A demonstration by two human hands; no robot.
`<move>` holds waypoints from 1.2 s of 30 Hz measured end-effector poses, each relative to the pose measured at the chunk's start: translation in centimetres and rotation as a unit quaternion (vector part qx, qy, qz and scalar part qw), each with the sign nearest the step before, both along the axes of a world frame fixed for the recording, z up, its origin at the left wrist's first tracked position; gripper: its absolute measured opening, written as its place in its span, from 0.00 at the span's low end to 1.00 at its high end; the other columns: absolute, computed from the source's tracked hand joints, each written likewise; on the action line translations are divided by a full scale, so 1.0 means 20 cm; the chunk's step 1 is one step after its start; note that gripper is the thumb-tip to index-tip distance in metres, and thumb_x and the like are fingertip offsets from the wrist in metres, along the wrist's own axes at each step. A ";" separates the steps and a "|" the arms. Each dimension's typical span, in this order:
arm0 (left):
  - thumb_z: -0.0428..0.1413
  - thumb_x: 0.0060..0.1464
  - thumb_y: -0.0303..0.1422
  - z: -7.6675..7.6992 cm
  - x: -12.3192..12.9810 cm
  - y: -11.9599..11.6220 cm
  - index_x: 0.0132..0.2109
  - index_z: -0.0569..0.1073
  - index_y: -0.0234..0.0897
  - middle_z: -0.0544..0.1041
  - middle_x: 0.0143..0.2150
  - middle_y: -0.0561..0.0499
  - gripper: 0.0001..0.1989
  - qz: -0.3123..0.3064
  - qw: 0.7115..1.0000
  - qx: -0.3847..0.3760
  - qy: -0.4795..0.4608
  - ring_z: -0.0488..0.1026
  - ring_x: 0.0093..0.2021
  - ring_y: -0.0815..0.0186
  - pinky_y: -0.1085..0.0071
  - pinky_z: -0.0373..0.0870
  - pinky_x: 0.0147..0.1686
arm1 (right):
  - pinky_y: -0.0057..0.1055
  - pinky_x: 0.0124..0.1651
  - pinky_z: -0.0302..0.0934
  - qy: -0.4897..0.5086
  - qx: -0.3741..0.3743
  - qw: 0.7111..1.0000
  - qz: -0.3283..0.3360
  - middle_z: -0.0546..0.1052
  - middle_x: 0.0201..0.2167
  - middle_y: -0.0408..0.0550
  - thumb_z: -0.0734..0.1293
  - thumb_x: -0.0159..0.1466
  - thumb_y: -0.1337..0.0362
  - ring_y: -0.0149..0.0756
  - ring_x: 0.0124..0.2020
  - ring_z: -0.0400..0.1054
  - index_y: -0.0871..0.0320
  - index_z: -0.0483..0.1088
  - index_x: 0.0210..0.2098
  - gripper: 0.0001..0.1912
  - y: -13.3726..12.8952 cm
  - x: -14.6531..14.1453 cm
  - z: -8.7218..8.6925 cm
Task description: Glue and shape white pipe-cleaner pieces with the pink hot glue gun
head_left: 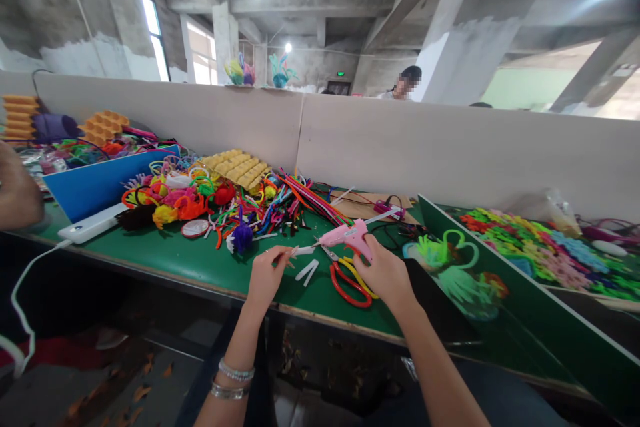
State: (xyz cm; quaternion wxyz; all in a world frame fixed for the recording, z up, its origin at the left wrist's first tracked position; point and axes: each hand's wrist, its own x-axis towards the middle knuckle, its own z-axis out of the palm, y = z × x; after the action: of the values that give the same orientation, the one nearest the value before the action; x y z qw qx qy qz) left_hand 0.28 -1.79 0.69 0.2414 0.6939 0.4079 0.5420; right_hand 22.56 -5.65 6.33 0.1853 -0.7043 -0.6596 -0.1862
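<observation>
— Gripping pink glue gun (350, 237) in right hand (385, 273), nozzle nearing small piece (289, 254) pinched in left hand (265, 275)?
— Yes; gluing seemingly just starting, pipe cleaners (280, 203) and scissors (347, 279) lying unused on green table (170, 257).

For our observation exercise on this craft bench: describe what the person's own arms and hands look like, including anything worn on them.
Both forearms are bare, with no sleeves and no gloves in view. The left hand has two bracelets on its wrist: a beaded silvery one above a plain silver bangle. The right hand and its wrist show no jewellery or markings.
</observation>
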 end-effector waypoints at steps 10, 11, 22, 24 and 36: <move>0.49 0.53 0.31 0.00 0.00 0.00 0.35 0.73 0.37 0.76 0.27 0.52 0.08 0.003 1.000 0.004 -0.005 0.72 0.26 0.69 0.75 0.66 0.31 | 0.27 0.24 0.50 0.001 -0.012 1.000 -0.008 0.75 0.30 0.46 0.59 0.56 0.61 0.35 0.28 0.69 0.57 0.61 0.44 0.16 -0.01 0.00 0.02; 0.49 0.53 0.31 0.00 0.00 0.00 0.35 0.73 0.37 0.76 0.26 0.52 0.08 0.004 1.000 0.005 -0.005 0.72 0.26 0.69 0.75 0.66 0.31 | 0.27 0.24 0.50 0.002 -0.012 1.000 -0.009 0.75 0.31 0.46 0.59 0.56 0.61 0.35 0.28 0.69 0.57 0.61 0.44 0.16 -0.01 0.00 0.02; 0.48 0.53 0.31 0.01 0.00 0.00 0.35 0.72 0.36 0.76 0.25 0.52 0.08 0.013 1.000 0.005 -0.006 0.72 0.25 0.68 0.74 0.66 0.31 | 0.27 0.24 0.49 0.007 -0.005 1.000 -0.007 0.75 0.30 0.46 0.59 0.56 0.60 0.35 0.28 0.69 0.57 0.61 0.43 0.16 -0.01 0.00 0.02; 0.48 0.53 0.31 0.01 0.00 0.00 0.35 0.72 0.36 0.76 0.25 0.52 0.08 0.010 1.000 0.003 -0.009 0.72 0.25 0.68 0.74 0.67 0.30 | 0.27 0.24 0.49 0.006 -0.005 1.000 -0.005 0.75 0.30 0.46 0.59 0.56 0.60 0.35 0.28 0.68 0.57 0.61 0.43 0.16 -0.01 0.00 0.02; 0.49 0.52 0.30 0.01 0.00 -0.01 0.34 0.73 0.36 0.76 0.26 0.53 0.08 0.003 0.999 -0.002 -0.033 0.73 0.25 0.69 0.75 0.67 0.30 | 0.27 0.24 0.49 0.006 -0.009 1.000 -0.016 0.75 0.31 0.46 0.59 0.56 0.60 0.36 0.28 0.69 0.57 0.61 0.44 0.16 -0.01 0.00 0.03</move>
State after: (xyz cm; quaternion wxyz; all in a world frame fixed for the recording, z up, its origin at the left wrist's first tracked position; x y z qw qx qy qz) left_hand 0.18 -2.04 0.95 0.2546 0.6736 0.4034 0.5645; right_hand 22.66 -5.91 6.91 0.1796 -0.7172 -0.6491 -0.1790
